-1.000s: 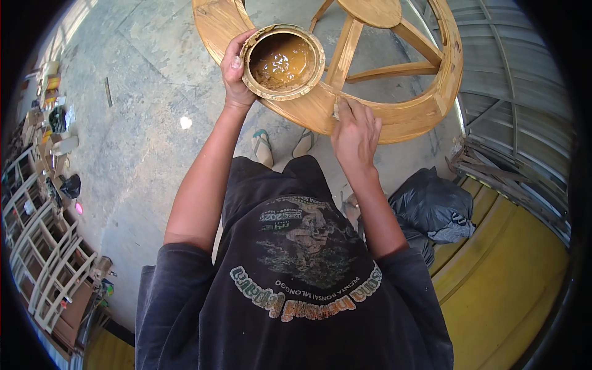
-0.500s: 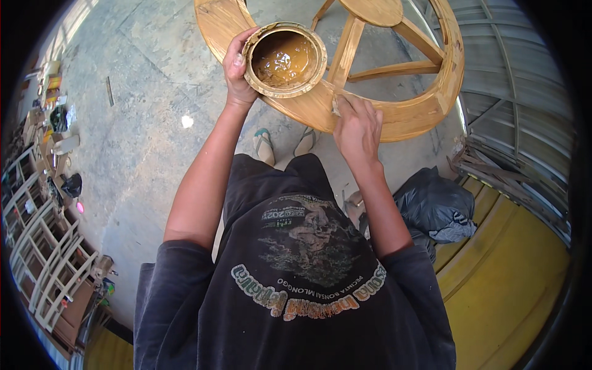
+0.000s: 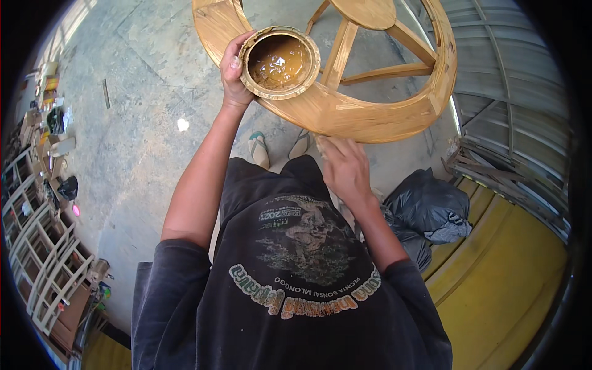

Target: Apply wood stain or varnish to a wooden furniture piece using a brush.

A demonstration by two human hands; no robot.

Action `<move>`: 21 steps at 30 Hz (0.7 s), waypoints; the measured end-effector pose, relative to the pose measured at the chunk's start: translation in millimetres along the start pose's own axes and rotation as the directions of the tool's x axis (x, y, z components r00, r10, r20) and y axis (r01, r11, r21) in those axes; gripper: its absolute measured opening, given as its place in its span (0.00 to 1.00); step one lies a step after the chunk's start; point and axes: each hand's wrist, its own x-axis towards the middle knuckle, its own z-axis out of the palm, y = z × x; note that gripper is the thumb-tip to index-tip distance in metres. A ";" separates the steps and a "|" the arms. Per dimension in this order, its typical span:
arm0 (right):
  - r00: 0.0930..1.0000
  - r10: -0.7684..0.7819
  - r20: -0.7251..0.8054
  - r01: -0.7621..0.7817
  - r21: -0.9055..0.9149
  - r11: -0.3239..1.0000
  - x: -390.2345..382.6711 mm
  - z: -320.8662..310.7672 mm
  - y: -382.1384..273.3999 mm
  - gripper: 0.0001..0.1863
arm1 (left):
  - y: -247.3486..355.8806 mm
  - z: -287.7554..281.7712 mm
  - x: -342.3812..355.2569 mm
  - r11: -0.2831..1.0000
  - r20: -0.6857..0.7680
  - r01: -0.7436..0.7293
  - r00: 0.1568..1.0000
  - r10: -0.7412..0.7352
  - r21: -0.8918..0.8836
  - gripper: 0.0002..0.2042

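An open round tin point(image 3: 280, 92) of glossy brown paste is in my left hand point(image 3: 234, 74), whose fingers and thumb grip its left side. Beneath and behind the tin curves the wide ring of a wooden round table frame point(image 3: 382, 114), with spokes that run to a round centre disc point(image 3: 364, 12). My right hand point(image 3: 346, 166) is just on the near side of the ring's front edge. Its fingers are closed around something small and pale that I cannot make out, which sits at the fingertips by the wood.
Black plastic bags point(image 3: 425, 203) lie to my right beside a yellow bench-like surface point(image 3: 499, 277). Corrugated metal wall point(image 3: 524, 74) stands at the far right. Pale wooden frames point(image 3: 46, 259) and a shelf of cluttered goods line the left. My sandalled feet point(image 3: 259, 149) are on the concrete floor.
My right hand has drawn back from the top of the wooden ring to its near edge. The tin stays in my left hand, slightly shifted left and down in view.
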 end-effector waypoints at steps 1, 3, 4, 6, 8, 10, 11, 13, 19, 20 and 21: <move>0.999 0.042 -0.010 -0.041 0.050 0.998 -1.4 -5.6 3.0 0.19 | 2.3 1.0 -2.5 1.000 -0.004 0.006 1.000 -0.005 0.015 0.40; 1.000 -0.012 -0.020 0.013 0.073 0.997 4.3 -19.6 24.2 0.19 | 5.0 3.3 -1.4 1.000 -0.024 0.000 1.000 0.000 0.010 0.40; 0.998 -0.050 -0.042 0.054 0.095 0.994 8.0 -24.8 35.0 0.20 | 5.7 4.9 -0.6 1.000 -0.026 0.001 1.000 -0.001 0.003 0.40; 0.980 -0.199 -0.024 0.200 0.032 0.979 22.6 -28.5 54.2 0.20 | 3.6 4.4 0.3 1.000 -0.026 -0.015 1.000 0.015 0.013 0.39; 0.937 -0.349 0.001 0.349 -0.026 0.937 32.9 -27.6 68.9 0.21 | -0.3 3.0 0.6 0.999 -0.019 -0.017 1.000 0.018 0.033 0.39; 0.908 -0.416 0.049 0.419 -0.068 0.905 40.6 -23.5 75.6 0.22 | 0.8 2.9 0.9 0.999 -0.027 -0.023 0.999 0.024 0.037 0.39; 0.903 -0.426 0.051 0.428 -0.065 0.901 43.9 -22.6 78.9 0.22 | 0.7 3.6 0.3 0.999 -0.032 -0.020 0.999 0.022 0.045 0.39; 0.892 -0.449 0.055 0.452 -0.065 0.890 48.8 -19.6 83.7 0.22 | -0.2 5.0 1.2 0.998 -0.040 -0.018 0.999 0.021 0.053 0.39; 0.961 -0.204 0.187 0.239 -0.189 0.953 29.6 -22.3 67.7 0.22 | -1.8 5.9 0.2 1.000 -0.079 -0.008 0.997 0.009 0.012 0.38; 0.960 -0.210 0.186 0.245 -0.188 0.951 27.9 -27.1 59.7 0.22 | -1.2 3.7 -0.9 0.999 -0.072 -0.012 0.997 0.015 0.031 0.38; 0.958 -0.155 0.241 0.200 -0.174 0.964 26.4 -33.1 50.1 0.21 | -0.9 3.2 -1.5 0.999 -0.072 -0.017 0.997 0.019 0.033 0.38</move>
